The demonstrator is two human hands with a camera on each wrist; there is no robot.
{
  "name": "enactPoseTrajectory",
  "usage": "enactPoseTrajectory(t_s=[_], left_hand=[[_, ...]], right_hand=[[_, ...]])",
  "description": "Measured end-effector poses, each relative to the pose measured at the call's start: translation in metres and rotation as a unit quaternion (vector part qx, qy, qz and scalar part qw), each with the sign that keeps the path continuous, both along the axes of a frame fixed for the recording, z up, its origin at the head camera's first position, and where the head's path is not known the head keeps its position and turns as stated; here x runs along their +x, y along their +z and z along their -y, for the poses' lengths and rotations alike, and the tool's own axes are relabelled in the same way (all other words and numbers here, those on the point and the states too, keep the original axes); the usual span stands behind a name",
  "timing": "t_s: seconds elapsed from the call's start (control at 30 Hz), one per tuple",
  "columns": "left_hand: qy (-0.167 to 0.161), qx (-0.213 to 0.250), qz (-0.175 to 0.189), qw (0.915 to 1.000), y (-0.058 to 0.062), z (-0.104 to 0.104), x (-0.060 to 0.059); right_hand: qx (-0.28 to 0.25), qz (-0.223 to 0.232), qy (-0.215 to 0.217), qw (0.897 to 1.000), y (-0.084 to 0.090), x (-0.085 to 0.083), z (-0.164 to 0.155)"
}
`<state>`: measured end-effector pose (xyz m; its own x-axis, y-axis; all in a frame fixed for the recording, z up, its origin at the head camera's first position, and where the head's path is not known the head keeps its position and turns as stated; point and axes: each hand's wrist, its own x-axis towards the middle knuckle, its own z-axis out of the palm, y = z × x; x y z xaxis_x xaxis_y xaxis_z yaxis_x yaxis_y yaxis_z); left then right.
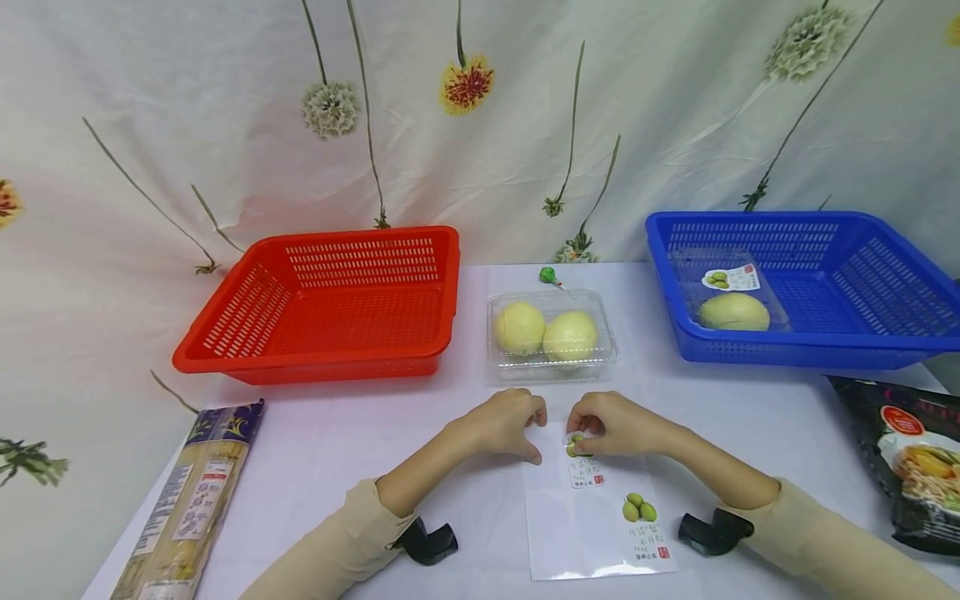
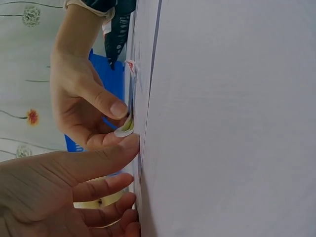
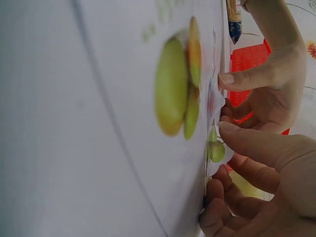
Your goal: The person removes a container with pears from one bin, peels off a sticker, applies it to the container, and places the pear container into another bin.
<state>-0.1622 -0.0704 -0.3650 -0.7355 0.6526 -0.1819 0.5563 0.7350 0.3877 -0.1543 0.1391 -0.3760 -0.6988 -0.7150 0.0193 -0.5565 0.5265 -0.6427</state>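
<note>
My right hand [image 1: 615, 425] pinches the upper end of a white sticker [image 1: 587, 473] printed with green fruit, handwriting-like text and a red stamp. In the right wrist view, the sticker's end [image 3: 217, 152] curls up between thumb and fingers. Underneath lies a white backing sheet [image 1: 570, 542] with another such printed sticker [image 1: 642, 525] at its lower right. My left hand [image 1: 513, 425] is at the sheet's upper left, thumb and fingers apart, holding nothing. Beyond both hands, a clear lidded plastic box [image 1: 551, 371] contains two round pale-yellow fruits [image 1: 519, 327].
A red basket [image 1: 337, 362] stands back left. In the blue basket [image 1: 795, 346], back right, lies a labelled clear box [image 1: 678, 258] with pale fruit. Noodle packs flank the table: a long one [image 1: 187, 500] left, a black one [image 1: 907, 467] right. A green-wrapped lollipop [image 1: 548, 275] lies behind.
</note>
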Motion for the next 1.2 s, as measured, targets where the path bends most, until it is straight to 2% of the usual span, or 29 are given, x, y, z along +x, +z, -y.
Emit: enactPoseTrajectory(t_s=[0.17,0.33,0.53,0.67,0.8,0.9,1.0,1.1,1.2], left_hand=[[0.000,0.004,0.003,1.0000,-0.001,0.001,0.001],[-0.009,0.002,0.002,1.0000,-0.003,0.000,0.001],[-0.009,-0.003,-0.003,0.9999,-0.003,0.001,0.002],[-0.007,-0.002,0.001,1.0000,-0.003,0.001,0.002],[-0.008,0.001,0.002,1.0000,-0.002,0.001,0.002],[-0.010,0.002,0.000,0.9999,-0.001,0.001,0.002],[-0.020,-0.008,-0.014,0.9997,0.001,0.001,0.004],[-0.028,-0.020,-0.041,0.9986,0.006,0.001,0.006],[-0.015,-0.006,-0.064,0.9978,0.014,0.001,0.007]], right_hand=[[-0.018,0.014,0.007,1.000,0.002,0.001,0.000],[-0.052,0.060,0.016,0.997,0.007,0.001,-0.006],[-0.103,0.128,0.023,0.986,0.020,-0.002,-0.018],[-0.135,0.151,0.019,0.979,0.027,-0.007,-0.024],[-0.158,0.167,-0.006,0.973,0.036,-0.011,-0.028],[-0.159,0.140,-0.034,0.977,0.047,-0.015,-0.028],[-0.146,0.080,-0.060,0.984,0.059,-0.025,-0.027],[-0.127,0.031,-0.073,0.989,0.070,-0.041,-0.024],[-0.109,0.010,-0.077,0.991,0.080,-0.059,-0.020]])
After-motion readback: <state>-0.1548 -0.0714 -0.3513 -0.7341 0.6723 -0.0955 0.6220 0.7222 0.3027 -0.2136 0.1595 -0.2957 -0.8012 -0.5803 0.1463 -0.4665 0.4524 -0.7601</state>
